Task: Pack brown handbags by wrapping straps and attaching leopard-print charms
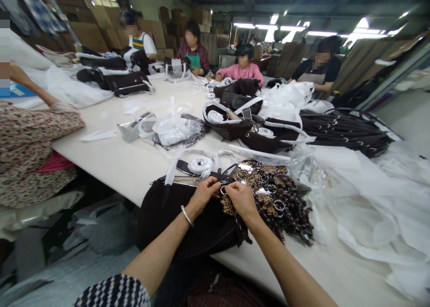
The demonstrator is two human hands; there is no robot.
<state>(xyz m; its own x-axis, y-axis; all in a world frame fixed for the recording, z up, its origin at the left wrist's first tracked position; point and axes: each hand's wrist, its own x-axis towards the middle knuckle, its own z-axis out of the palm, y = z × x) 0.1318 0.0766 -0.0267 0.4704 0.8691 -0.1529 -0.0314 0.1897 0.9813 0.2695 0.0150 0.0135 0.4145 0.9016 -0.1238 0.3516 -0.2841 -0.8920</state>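
Note:
A dark brown handbag (188,228) lies at the table's front edge, partly overhanging it, with a white-wrapped handle (172,169) and a rolled white-wrapped strap (200,165) on top. My left hand (205,193) pinches at the bag's top edge near a black strap piece; its fingertips hide what they grip. My right hand (241,199) is closed on a metal ring (223,189), from which a leopard-print charm (228,206) seems to hang. Both hands nearly meet. Just right of them is a pile of leopard-print tassel charms (273,195) with metal rings and dark fringes.
White wrapping sheets (372,204) and clear plastic lie at right. More dark bags (231,123) stand beyond, beside a stack of black bags (346,130). A plastic-wrapped bundle (178,130) sits mid-table. Several people work around the table; one patterned sleeve (36,137) is close at left.

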